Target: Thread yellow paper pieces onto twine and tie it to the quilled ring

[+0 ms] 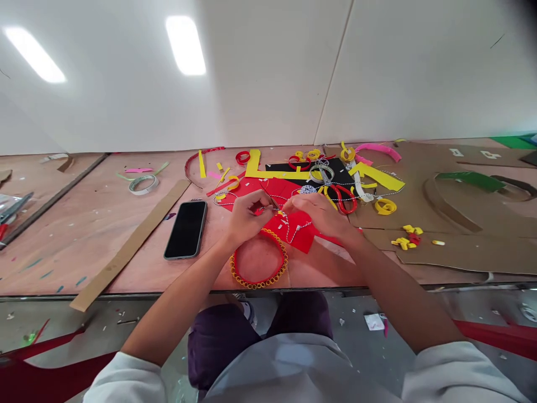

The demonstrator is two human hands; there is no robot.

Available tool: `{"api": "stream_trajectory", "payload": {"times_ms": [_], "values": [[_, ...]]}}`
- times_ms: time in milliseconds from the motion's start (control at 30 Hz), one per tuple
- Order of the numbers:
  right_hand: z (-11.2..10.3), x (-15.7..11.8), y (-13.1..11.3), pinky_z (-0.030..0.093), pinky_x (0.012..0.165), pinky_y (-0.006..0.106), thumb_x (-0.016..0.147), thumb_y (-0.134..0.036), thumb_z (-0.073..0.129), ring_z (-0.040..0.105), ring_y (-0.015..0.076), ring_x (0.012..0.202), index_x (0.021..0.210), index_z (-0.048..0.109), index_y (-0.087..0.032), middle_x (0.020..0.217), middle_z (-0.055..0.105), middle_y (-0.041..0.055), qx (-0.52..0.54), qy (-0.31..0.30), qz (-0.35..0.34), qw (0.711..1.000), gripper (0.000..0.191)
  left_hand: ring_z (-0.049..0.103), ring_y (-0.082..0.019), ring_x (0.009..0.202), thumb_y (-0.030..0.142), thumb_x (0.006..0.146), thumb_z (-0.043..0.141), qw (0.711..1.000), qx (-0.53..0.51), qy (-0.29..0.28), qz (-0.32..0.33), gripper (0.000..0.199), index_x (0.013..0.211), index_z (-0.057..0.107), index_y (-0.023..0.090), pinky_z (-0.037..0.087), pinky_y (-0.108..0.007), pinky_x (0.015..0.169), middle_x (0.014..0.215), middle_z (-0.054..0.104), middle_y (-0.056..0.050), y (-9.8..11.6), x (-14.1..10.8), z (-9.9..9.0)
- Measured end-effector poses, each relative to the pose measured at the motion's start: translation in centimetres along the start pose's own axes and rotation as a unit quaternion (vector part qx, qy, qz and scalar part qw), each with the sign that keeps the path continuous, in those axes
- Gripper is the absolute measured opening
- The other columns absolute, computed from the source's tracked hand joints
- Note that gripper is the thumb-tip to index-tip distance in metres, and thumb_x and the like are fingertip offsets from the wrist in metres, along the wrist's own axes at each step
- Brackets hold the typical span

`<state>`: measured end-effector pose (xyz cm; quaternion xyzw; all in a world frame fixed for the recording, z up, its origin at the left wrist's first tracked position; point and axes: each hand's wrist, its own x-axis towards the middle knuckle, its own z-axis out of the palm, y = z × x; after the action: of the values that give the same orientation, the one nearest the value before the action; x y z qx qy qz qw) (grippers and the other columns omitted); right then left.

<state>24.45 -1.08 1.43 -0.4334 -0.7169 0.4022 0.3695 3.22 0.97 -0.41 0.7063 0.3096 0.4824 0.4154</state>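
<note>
My left hand (250, 215) is closed in a pinch over the red paper sheets (302, 238), with a black-and-white twisted string (287, 224) at its fingertips. Facing it, my right hand (316, 211) has its fingers bent together at the same string; its fingertips are partly hidden. A length of the string hangs in a loop below the hands. Close to my left wrist lies a red ring edged with yellow paper coils (260, 284). Red-handled scissors (344, 200) rest just beyond my right hand.
Left of my arms lie a black phone (185, 229) and a long cardboard strip (132, 243). A tape roll (143, 184) sits farther back. Yellow paper strips (380, 176) and coils are scattered behind my hands. Cardboard sheets (453, 252) cover the right side, below a white wall (268, 73).
</note>
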Motion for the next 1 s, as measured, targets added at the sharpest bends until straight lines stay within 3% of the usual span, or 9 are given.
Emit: {"api": "stream_trajectory", "payload": {"times_ms": [133, 333, 467, 700, 867, 1000], "values": [[1.1, 0.2, -0.2, 0.053, 0.079, 0.032, 0.094, -0.044, 0.062, 0.068, 0.0183, 0.089, 0.099, 0.074, -0.021, 0.099, 0.075, 0.0053, 0.038, 0.065, -0.049, 0.996, 0.026, 0.057, -0.011, 0.066, 0.017, 0.077, 0.067, 0.999, 0.016, -0.044, 0.001, 0.013, 0.069, 0.057, 0.018, 0.044, -0.025, 0.061, 0.071, 0.065, 0.000, 0.3, 0.0, 0.1], [1.7, 0.4, 0.1, 0.056, 0.071, 0.030, 0.085, -0.035, 0.074, 0.068, 0.0167, 0.081, 0.092, 0.072, -0.020, 0.091, 0.074, 0.0052, 0.076, 0.068, -0.042, 0.994, 0.017, 0.052, -0.010, 0.065, 0.018, 0.082, 0.066, 0.994, 0.077, -0.072, 0.027, 0.010, 0.072, 0.063, 0.019, 0.041, -0.024, 0.060, 0.070, 0.065, 0.000, 0.4, -0.3, 0.3], [1.6, 0.6, 0.7, 0.055, 0.071, 0.031, 0.085, -0.035, 0.074, 0.069, 0.0180, 0.086, 0.095, 0.075, -0.020, 0.095, 0.076, 0.0065, 0.054, 0.062, -0.046, 0.996, 0.018, 0.055, -0.011, 0.067, 0.017, 0.084, 0.064, 0.988, 0.125, -0.072, 0.058, 0.009, 0.075, 0.064, 0.019, 0.043, -0.024, 0.063, 0.074, 0.066, 0.000, 0.6, -0.2, 0.1], [2.4, 1.1, 1.8, 0.053, 0.070, 0.031, 0.087, -0.037, 0.072, 0.068, 0.0185, 0.086, 0.093, 0.077, -0.022, 0.092, 0.075, 0.0055, 0.055, 0.124, -0.110, 0.985, 0.017, 0.061, -0.013, 0.073, 0.018, 0.089, 0.061, 0.974, 0.183, -0.070, 0.110, 0.008, 0.083, 0.064, 0.019, 0.047, -0.025, 0.069, 0.081, 0.069, -0.002, 0.7, -0.1, -0.1], [3.0, 1.1, 1.4, 0.052, 0.066, 0.028, 0.089, -0.027, 0.065, 0.065, 0.0166, 0.080, 0.087, 0.075, -0.023, 0.087, 0.072, 0.0042, 0.016, 0.167, -0.174, 0.970, 0.011, 0.063, -0.014, 0.078, 0.015, 0.091, 0.058, 0.962, 0.207, -0.073, 0.162, 0.008, 0.088, 0.063, 0.020, 0.050, -0.025, 0.073, 0.087, 0.068, -0.003, 0.5, 0.0, -0.1], [3.4, 1.0, 1.3, 0.052, 0.064, 0.028, 0.084, -0.020, 0.063, 0.064, 0.0150, 0.074, 0.088, 0.074, -0.023, 0.088, 0.070, 0.0040, -0.015, 0.213, -0.186, 0.959, 0.011, 0.062, -0.014, 0.078, 0.011, 0.090, 0.057, 0.955, 0.223, -0.062, 0.186, 0.011, 0.086, 0.061, 0.021, 0.050, -0.025, 0.072, 0.087, 0.067, -0.003, 0.7, -0.1, 0.3]]}}
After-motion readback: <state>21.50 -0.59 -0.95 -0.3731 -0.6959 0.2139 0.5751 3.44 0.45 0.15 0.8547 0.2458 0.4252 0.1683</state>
